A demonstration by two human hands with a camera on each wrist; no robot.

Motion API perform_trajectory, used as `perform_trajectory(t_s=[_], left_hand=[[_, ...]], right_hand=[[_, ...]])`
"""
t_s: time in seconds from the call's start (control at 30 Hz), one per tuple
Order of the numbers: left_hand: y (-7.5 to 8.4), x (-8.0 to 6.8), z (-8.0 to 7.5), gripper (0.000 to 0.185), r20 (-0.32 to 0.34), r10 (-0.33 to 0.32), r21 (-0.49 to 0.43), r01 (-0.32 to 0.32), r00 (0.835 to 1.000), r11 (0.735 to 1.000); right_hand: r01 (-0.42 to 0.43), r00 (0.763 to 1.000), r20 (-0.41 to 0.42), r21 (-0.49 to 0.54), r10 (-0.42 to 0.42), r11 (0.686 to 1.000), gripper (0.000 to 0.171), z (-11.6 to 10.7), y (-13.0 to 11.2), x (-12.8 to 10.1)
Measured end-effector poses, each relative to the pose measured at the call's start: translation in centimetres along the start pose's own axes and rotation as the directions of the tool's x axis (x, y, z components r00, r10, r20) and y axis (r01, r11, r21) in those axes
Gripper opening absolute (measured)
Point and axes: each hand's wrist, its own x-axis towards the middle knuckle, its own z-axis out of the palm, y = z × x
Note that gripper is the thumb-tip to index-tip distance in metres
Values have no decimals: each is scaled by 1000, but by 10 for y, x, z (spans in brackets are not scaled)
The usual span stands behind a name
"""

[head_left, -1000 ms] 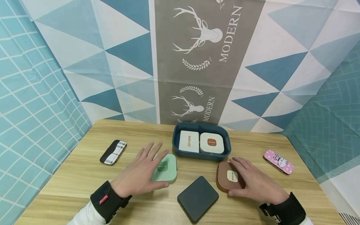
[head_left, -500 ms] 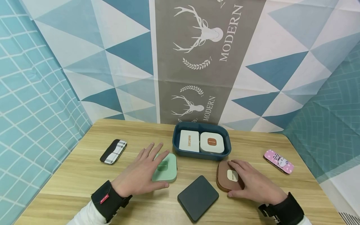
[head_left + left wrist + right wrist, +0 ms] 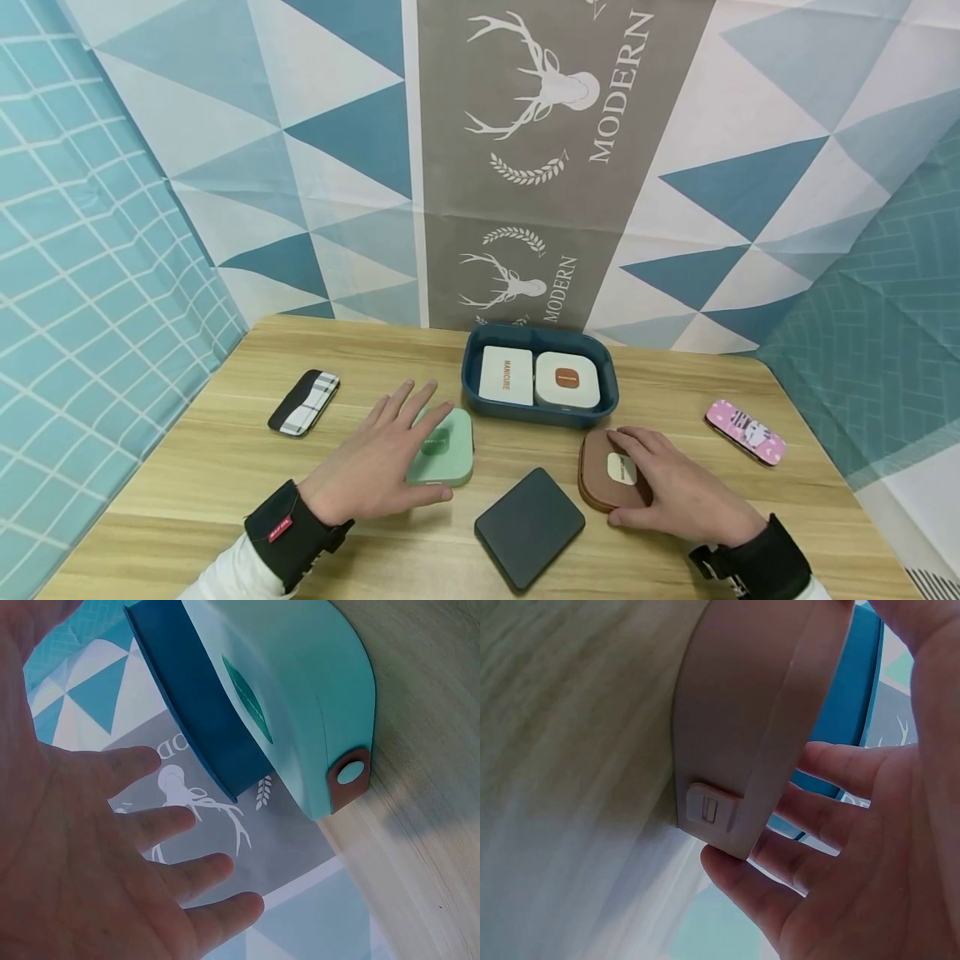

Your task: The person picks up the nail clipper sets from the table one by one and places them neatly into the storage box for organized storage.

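A mint-green square case (image 3: pixel 453 450) with a small label lies on the table, partly covered by my left hand (image 3: pixel 367 462). The left fingers are spread and straight over it; in the left wrist view a gap shows between them and the case, whose side carries a brown snap tab (image 3: pixel 350 778). On the right, a brown manicure case (image 3: pixel 602 475) with a cream label lies flat. My right hand (image 3: pixel 686 492) holds it, thumb at its near edge and fingers at the far one. In the right wrist view the fingertips (image 3: pixel 724 862) meet the brown case's edge beside its clasp (image 3: pixel 711 806).
Behind stands a navy tray (image 3: pixel 540 415) with two white boxes, one a card-like MANICURE box (image 3: pixel 506 375), the other rounded (image 3: pixel 566 379). A dark grey flat box (image 3: pixel 529 529) lies between the hands. A plaid case (image 3: pixel 303 403) is far left, a pink case (image 3: pixel 746 432) far right.
My right fingers have drawn in slightly on the brown manicure case. The left hand stays in place over the green case. The head view has shifted a little.
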Motion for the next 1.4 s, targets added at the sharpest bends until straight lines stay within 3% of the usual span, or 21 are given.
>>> perform_trajectory(t_s=[0.37, 0.7, 1.4], left_hand=[[2, 0, -1, 98, 18, 11, -25, -11, 1000, 1000], [1, 0, -1, 94, -11, 58, -30, -58, 998, 998], [2, 1, -2, 91, -22, 56, -35, -57, 998, 998]], right_hand=[[-4, 1000, -1, 1, 4, 1000, 104, 0, 0, 1], [15, 1000, -14, -14, -15, 1000, 102, -4, -1, -1], [70, 994, -82, -59, -75, 996, 93, -33, -17, -9]])
